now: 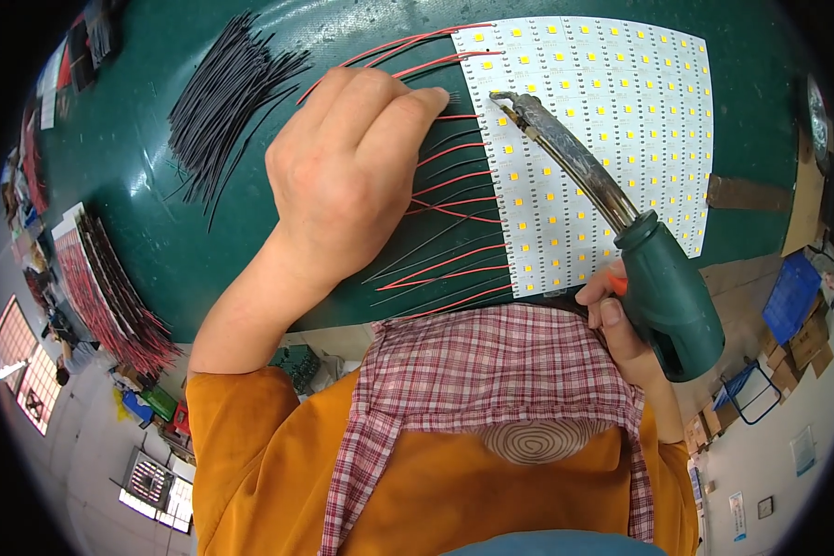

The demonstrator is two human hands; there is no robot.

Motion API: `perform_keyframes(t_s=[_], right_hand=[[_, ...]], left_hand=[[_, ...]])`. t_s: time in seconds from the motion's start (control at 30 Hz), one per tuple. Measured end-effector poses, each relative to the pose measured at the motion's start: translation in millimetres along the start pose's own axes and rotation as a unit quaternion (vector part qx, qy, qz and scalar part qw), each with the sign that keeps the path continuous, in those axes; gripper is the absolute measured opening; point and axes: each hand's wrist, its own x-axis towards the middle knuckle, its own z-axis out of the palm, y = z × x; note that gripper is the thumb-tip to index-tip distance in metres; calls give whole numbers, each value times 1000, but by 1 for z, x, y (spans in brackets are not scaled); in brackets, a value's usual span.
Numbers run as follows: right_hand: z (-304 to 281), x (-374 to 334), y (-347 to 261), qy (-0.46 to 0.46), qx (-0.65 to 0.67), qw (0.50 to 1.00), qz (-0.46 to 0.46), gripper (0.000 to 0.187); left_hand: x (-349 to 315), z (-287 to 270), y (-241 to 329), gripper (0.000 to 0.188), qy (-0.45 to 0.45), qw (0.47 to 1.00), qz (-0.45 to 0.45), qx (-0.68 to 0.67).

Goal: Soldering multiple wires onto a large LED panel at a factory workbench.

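My left hand (347, 171) is closed in a pinch at the left edge of a white LED board (612, 139). A thin dark wire end shows beside its fingertips; most of that wire is hidden by the hand. Red wires (463, 271) and thin black wires run leftward from the board's edge, some passing under my hand. My right hand (621, 324) grips a green soldering gun (672, 296), whose body covers part of the fingers. Its blackened tip rests over the board's left part, close to the upper wire pads, a little right of my left fingertips.
A loose pile of black wires (227, 111) lies on the green table mat (343, 306), left of my hand. Farther left, boards with red and black wires (111, 287) are stacked at the table edge. A brown strip (749, 194) sits right of the LED board.
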Motion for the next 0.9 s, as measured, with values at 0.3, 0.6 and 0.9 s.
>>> perform_keyframes(t_s=[0.3, 0.6, 0.9], right_hand=[[4, 8, -13, 52, 40, 997, 42, 6], [-1, 6, -5, -19, -64, 998, -18, 20], [4, 9, -18, 23, -26, 998, 58, 8]], left_hand=[[1, 8, 5, 17, -9, 1000, 9, 7], [3, 10, 9, 17, -18, 999, 22, 35], [1, 11, 11, 17, -16, 998, 26, 54]])
